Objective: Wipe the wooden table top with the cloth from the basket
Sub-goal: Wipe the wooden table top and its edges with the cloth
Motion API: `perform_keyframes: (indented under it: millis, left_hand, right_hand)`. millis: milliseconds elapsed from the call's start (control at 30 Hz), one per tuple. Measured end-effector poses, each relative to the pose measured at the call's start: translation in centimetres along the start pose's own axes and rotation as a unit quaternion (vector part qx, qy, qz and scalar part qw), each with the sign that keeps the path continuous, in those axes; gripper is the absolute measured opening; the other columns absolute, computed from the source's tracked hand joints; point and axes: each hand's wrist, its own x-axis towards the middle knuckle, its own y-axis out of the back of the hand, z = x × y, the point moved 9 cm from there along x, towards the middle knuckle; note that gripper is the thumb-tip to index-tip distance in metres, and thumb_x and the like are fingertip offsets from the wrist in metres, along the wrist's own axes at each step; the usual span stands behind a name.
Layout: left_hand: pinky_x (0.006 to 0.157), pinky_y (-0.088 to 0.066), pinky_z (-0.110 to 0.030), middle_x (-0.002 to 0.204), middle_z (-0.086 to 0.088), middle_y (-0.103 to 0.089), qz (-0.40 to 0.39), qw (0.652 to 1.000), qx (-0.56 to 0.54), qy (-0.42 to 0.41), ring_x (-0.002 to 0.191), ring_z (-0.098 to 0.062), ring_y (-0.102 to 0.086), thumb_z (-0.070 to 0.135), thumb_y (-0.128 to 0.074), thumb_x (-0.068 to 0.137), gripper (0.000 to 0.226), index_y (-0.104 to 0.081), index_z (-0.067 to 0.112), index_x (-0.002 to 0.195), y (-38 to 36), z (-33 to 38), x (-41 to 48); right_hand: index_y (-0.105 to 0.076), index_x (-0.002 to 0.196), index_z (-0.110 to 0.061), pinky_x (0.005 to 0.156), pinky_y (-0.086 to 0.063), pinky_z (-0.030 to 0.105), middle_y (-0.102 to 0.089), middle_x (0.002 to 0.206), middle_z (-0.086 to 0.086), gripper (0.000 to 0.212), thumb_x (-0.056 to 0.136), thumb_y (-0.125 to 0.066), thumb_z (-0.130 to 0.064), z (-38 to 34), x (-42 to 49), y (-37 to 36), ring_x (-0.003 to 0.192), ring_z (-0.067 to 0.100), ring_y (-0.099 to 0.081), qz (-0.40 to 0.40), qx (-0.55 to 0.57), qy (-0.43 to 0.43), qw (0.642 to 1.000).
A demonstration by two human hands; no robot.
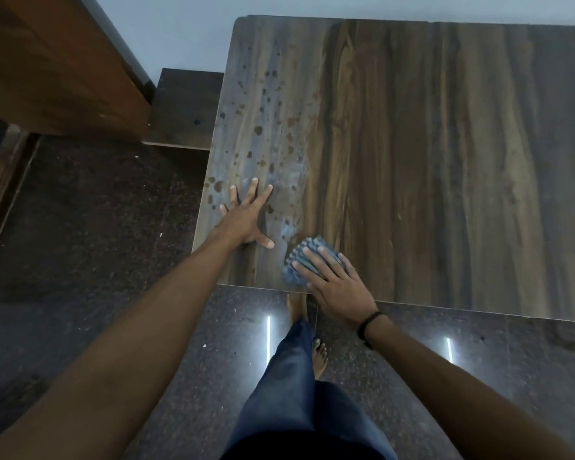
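While the left hand [246, 217] lies flat with fingers spread near the left edge of the wooden table top [445, 161], apparently bracing the forward lean, the right hand [337, 287] presses the blue cloth [297, 260] down under straight fingers, not curled round it. The cloth sits low in the centre of the frame, just inside the near edge. From there dark spots [263, 134] run toward the upper left, likely the patch left to wipe.

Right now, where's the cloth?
Head view: the blue cloth lies on the wooden table top near its front edge, pressed under the right hand, with the left hand spread flat on the table just to its left.
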Motion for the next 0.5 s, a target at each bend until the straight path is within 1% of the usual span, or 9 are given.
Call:
perform_keyframes:
  millis: [67, 100, 167, 200, 233, 300, 367, 400, 500]
  left_hand:
    - [0.114, 0.002, -0.070, 0.161, 0.010, 0.031, 0.008, 1.000, -0.009, -0.004, 0.146, -0.040, 0.029, 0.041, -0.094, 0.060, 0.142, 0.010, 0.043, 0.156, 0.2, 0.0, 0.0]
    - [0.114, 0.002, -0.070, 0.161, 0.010, 0.031, 0.009, 1.000, -0.012, -0.005, 0.146, -0.040, 0.029, 0.040, -0.094, 0.060, 0.141, 0.010, 0.043, 0.156, 0.3, 0.0, 0.0]
    - [0.114, 0.003, -0.070, 0.161, 0.010, 0.031, 0.009, 1.000, -0.017, -0.007, 0.146, -0.040, 0.029, 0.040, -0.094, 0.060, 0.141, 0.009, 0.043, 0.156, 0.3, -0.1, 0.0]
    - [0.114, 0.004, -0.069, 0.162, 0.010, 0.030, 0.011, 1.000, -0.017, -0.008, 0.146, -0.040, 0.029, 0.040, -0.094, 0.060, 0.141, 0.009, 0.043, 0.156, 0.3, -0.1, 0.0]
    - [0.114, 0.004, -0.069, 0.162, 0.010, 0.030, 0.012, 1.000, -0.016, -0.010, 0.146, -0.040, 0.029, 0.040, -0.093, 0.060, 0.141, 0.009, 0.043, 0.156, 0.3, -0.1, -0.1]
    - [0.114, 0.004, -0.069, 0.162, 0.010, 0.029, 0.015, 1.000, -0.016, -0.010, 0.146, -0.040, 0.028, 0.040, -0.093, 0.060, 0.140, 0.008, 0.043, 0.157, 0.3, -0.1, -0.2]
    - [0.115, 0.004, -0.068, 0.162, 0.010, 0.029, 0.017, 1.000, -0.018, -0.011, 0.146, -0.039, 0.028, 0.040, -0.094, 0.059, 0.141, 0.007, 0.043, 0.157, 0.3, -0.1, -0.3]
    - [0.115, 0.003, -0.069, 0.162, 0.011, 0.029, 0.018, 1.000, -0.018, -0.011, 0.147, -0.039, 0.028, 0.039, -0.094, 0.059, 0.141, 0.007, 0.043, 0.157, 0.4, -0.1, -0.2]
    - [0.115, 0.003, -0.069, 0.162, 0.011, 0.029, 0.015, 1.000, -0.013, -0.006, 0.147, -0.039, 0.028, 0.041, -0.094, 0.059, 0.141, 0.009, 0.044, 0.156, 0.4, -0.3, 0.1]
  right_hand:
    - [-0.022, 0.159, -0.037, 0.122, -0.022, 0.053, -0.018, 0.167, -0.005, 0.054, 0.106, -0.034, -0.037, 1.7, 0.4, 0.7, 0.155, 0.019, -0.011, -0.001, -0.020, 0.036, 0.999]
    - [-0.021, 0.159, -0.037, 0.121, -0.023, 0.055, -0.018, 0.167, -0.005, 0.054, 0.106, -0.034, -0.036, 3.2, 1.4, 1.4, 0.155, 0.019, -0.011, 0.008, -0.012, -0.002, 1.000]
    - [-0.020, 0.159, -0.038, 0.122, -0.020, 0.056, -0.018, 0.167, -0.006, 0.054, 0.106, -0.033, -0.035, 5.3, 2.8, 2.2, 0.155, 0.020, -0.010, 0.019, 0.034, -0.136, 0.990]
    - [-0.019, 0.159, -0.038, 0.123, -0.016, 0.055, -0.016, 0.168, -0.006, 0.054, 0.106, -0.031, -0.035, 4.7, 2.9, 2.1, 0.156, 0.021, -0.008, 0.025, 0.040, -0.168, 0.985]
    - [-0.018, 0.159, -0.038, 0.123, -0.013, 0.054, -0.014, 0.168, -0.005, 0.055, 0.106, -0.030, -0.035, 3.0, 2.6, 1.6, 0.156, 0.022, -0.006, 0.026, 0.031, -0.155, 0.987]
    - [-0.022, 0.158, -0.037, 0.123, -0.015, 0.053, -0.016, 0.168, -0.003, 0.055, 0.105, -0.031, -0.036, -0.8, 0.5, 0.1, 0.156, 0.022, -0.008, 0.011, -0.001, -0.045, 0.999]
    - [-0.026, 0.157, -0.039, 0.123, -0.018, 0.052, -0.020, 0.167, -0.005, 0.053, 0.105, -0.035, -0.037, -0.9, -0.7, -0.1, 0.155, 0.019, -0.014, 0.002, -0.016, 0.038, 0.999]
    - [-0.025, 0.156, -0.041, 0.123, -0.018, 0.053, -0.020, 0.167, -0.007, 0.052, 0.105, -0.033, -0.037, 0.1, -0.2, 0.2, 0.155, 0.018, -0.014, -0.004, -0.019, 0.040, 0.999]
    - [-0.023, 0.156, -0.041, 0.123, -0.016, 0.055, -0.020, 0.167, -0.008, 0.051, 0.106, -0.028, -0.038, 3.2, 2.3, 1.6, 0.155, 0.018, -0.008, 0.009, 0.036, -0.109, 0.993]
